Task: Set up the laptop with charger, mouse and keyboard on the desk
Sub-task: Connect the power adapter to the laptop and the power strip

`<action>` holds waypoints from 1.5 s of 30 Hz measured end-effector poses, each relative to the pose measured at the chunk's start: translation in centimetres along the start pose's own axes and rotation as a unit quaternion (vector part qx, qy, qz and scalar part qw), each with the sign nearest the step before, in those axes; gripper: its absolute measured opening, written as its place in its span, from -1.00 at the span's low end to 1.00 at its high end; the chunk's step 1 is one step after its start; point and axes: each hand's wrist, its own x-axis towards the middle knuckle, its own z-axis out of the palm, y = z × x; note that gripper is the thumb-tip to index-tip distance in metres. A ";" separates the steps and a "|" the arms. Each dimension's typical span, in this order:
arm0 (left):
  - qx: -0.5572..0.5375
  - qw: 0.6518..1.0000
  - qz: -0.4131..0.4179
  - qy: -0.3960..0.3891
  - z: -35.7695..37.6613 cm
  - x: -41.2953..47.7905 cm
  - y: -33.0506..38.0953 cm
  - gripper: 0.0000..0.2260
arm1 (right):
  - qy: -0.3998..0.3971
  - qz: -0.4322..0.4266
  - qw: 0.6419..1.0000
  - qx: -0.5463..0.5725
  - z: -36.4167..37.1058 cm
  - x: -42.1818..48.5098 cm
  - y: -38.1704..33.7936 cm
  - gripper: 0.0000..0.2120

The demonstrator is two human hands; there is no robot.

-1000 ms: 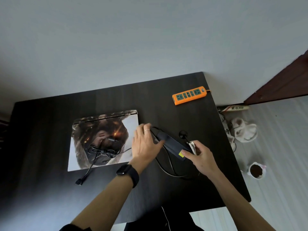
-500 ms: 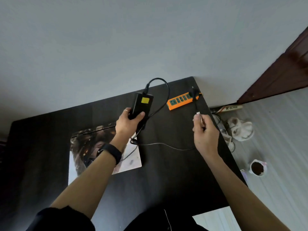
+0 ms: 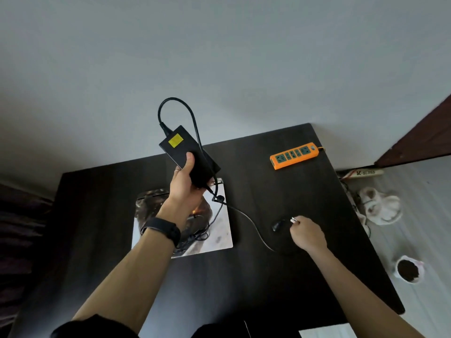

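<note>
My left hand (image 3: 184, 181) has a thin pale ring (image 3: 177, 170) on one finger, just below the knuckle. Behind that hand, a black band (image 3: 161, 230) wraps my wrist, with a smooth, dark, rounded face on its outer side. Further back along the same arm, a black sleeve (image 3: 92, 328) covers my upper arm from about the elbow. My right hand (image 3: 308, 234) is bare, with nothing on its wrist and no sleeve along the forearm behind it.
</note>
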 end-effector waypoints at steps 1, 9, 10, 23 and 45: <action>-0.007 1.000 -0.002 -0.001 -0.2 0.0 0.1 -0.72 | -0.004 -0.015 0.999 -0.046 0.3 -0.3 -0.5 -0.67; -0.063 0.998 -0.025 0.007 0.2 -0.9 0.7 -0.48 | -0.021 -0.305 0.948 -0.085 3.9 -3.8 -8.1 -0.31; -0.070 0.997 -0.033 0.012 0.3 -1.1 0.7 -0.49 | -0.050 -0.314 0.945 -0.079 4.4 -4.2 -9.1 -0.30; -0.091 0.988 0.022 0.126 -2.4 0.8 2.6 -0.75 | 0.016 -0.383 0.923 0.030 5.6 -8.3 -7.5 -0.69; -0.073 0.997 -0.012 0.019 -3.5 1.0 2.2 -0.71 | 0.014 -0.196 0.944 0.263 -0.9 -6.9 -11.8 -0.77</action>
